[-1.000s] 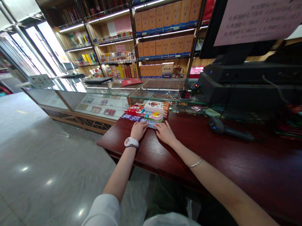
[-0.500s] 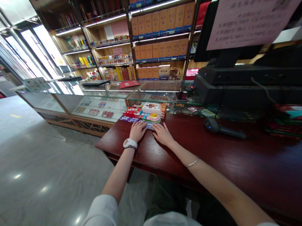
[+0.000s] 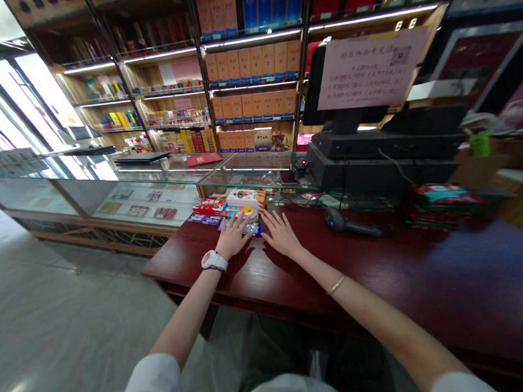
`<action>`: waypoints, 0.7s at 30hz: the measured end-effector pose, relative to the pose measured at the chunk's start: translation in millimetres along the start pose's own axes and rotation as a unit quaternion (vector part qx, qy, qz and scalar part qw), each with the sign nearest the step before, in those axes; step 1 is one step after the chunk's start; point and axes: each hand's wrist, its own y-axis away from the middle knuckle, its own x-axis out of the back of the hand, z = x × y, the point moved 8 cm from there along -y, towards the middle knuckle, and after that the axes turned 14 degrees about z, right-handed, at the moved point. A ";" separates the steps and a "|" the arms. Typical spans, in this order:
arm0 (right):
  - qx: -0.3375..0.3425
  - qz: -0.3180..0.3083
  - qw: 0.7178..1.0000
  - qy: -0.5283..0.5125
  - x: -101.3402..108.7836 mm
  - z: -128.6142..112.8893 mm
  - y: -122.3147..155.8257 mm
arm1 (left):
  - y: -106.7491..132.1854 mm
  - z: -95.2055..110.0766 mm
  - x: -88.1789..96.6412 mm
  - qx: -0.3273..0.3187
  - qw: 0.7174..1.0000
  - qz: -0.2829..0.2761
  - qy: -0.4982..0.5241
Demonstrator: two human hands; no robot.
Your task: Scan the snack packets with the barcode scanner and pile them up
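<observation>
My left hand (image 3: 232,238), with a white watch at the wrist, hovers over the near edge of a pile of small colourful packets (image 3: 233,207) on a dark red wooden counter (image 3: 377,272). Its fingers are spread and hold nothing. My right hand (image 3: 279,233), a thin bracelet on the wrist, is beside it with fingers stretched out and apart, just right of the pile. Red, white and blue packs make up the pile, with a round yellow and pink item on top.
A black barcode scanner (image 3: 349,224) lies right of my hands. Behind it stands a black till with a monitor (image 3: 372,150) bearing a paper notice. Glass display cases (image 3: 148,189) run left. Shelves of orange boxes (image 3: 252,86) fill the back wall. More packets (image 3: 444,205) lie far right.
Both hands have lifted off the packets and spread their fingers. The view has swung right and up, showing more of the till and the counter's right side.
</observation>
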 end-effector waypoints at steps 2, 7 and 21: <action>-0.012 0.026 0.999 0.016 18.0 19.8 2.9 | -12.0 19.7 4.5 -0.024 1.000 0.016 0.012; -0.041 0.064 0.995 0.064 62.3 74.6 21.7 | -43.8 82.0 13.8 -0.081 0.994 0.039 0.057; -0.141 0.155 0.961 0.180 169.6 206.7 128.4 | -88.9 288.6 18.5 -0.212 0.954 0.056 0.203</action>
